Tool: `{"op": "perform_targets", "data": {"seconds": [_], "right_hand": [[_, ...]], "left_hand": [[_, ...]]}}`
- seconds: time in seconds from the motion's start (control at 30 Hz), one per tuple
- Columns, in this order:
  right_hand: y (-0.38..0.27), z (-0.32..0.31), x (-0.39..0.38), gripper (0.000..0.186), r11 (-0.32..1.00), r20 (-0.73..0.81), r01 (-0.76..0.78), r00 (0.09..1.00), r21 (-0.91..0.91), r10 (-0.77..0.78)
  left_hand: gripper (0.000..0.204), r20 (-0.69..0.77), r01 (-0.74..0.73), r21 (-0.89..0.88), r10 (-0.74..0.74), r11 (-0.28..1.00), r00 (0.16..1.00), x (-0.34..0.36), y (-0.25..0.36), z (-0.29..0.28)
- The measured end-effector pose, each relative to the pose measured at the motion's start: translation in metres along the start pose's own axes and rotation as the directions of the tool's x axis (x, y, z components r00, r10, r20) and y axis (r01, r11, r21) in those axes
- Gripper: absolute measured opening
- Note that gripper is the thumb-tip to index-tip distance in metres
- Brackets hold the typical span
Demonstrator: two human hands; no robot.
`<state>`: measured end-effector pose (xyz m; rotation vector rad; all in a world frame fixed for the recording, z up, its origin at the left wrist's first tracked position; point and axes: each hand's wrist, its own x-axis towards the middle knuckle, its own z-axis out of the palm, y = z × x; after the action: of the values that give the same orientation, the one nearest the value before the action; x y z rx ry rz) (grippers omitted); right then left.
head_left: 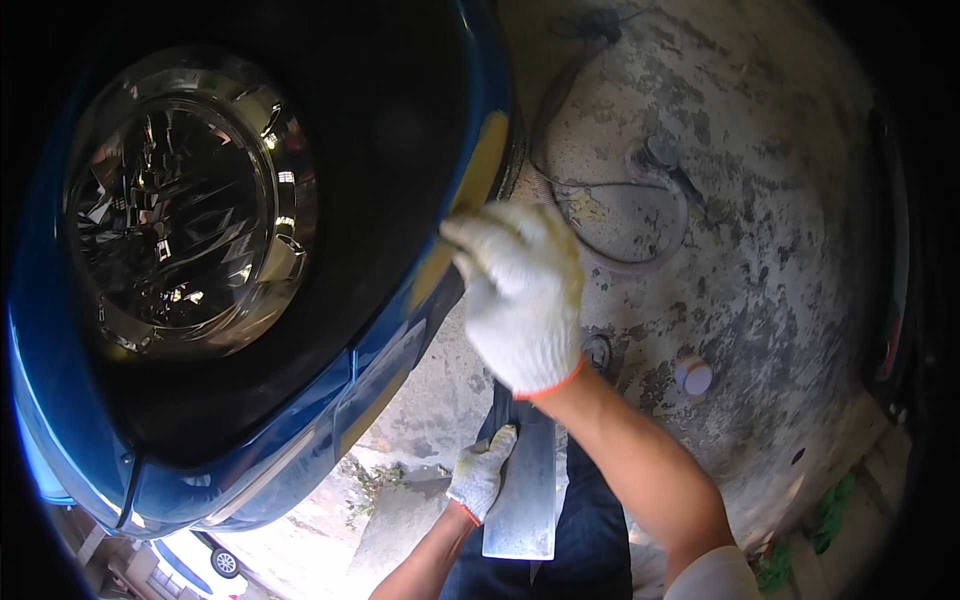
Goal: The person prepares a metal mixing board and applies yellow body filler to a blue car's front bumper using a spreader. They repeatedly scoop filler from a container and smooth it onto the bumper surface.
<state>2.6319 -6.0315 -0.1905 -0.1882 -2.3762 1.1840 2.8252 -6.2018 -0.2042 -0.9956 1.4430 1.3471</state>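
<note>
Pressing against the blue car body (300,440), the gloved right hand (520,295) is curled narrow, its fingertips on a yellow filler patch (480,165) along the panel's right edge; whether it grips anything under the fingers cannot be told. Nearer, the gloved left hand (482,472) clasps a flat grey board (525,500) by its left edge. Left sits the round headlamp (185,205). Right lies open concrete floor (780,250) with a looped hose (640,215).

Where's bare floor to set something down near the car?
Bare concrete floor lies right of the hose loop and above the small white cap. Crowded: the right hand on the blue car panel, and the left hand holding the flat board.
</note>
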Motion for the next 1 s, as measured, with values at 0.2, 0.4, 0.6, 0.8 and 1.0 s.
{"op": "perform_targets", "data": {"seconds": [0.2, 0.4, 0.6, 0.8, 1.0], "right_hand": [[-0.015, -0.019, -0.002, 0.021, 0.789, 0.110, -0.405, 0.909, 0.462, 0.402], [0.060, -0.017, 0.053, 0.031, 0.449, 0.059, -0.595, 0.643, 0.666, 0.764], [0.072, -0.004, 0.068, 0.029, 0.718, -0.039, -0.448, 0.834, 0.532, 0.550], [0.069, -0.001, 0.071, 0.029, 0.753, -0.050, -0.402, 0.866, 0.520, 0.497], [0.047, 0.011, 0.028, 0.030, 0.717, -0.067, -0.415, 0.840, 0.559, 0.539]], "left_hand": [[0.037, -0.015, -0.016, 0.103, 0.018, 0.995, 1.000, 0.002, -0.001, -0.006], [0.035, -0.047, 0.011, 0.071, -0.008, 0.997, 0.999, -0.001, 0.008, -0.001], [0.036, -0.060, 0.032, 0.088, -0.027, 0.996, 0.998, -0.007, 0.016, 0.001], [0.037, -0.070, 0.013, 0.163, -0.001, 0.986, 0.998, -0.005, 0.014, 0.000], [0.038, -0.070, 0.011, 0.178, 0.002, 0.984, 0.998, 0.001, 0.007, -0.005]]}}
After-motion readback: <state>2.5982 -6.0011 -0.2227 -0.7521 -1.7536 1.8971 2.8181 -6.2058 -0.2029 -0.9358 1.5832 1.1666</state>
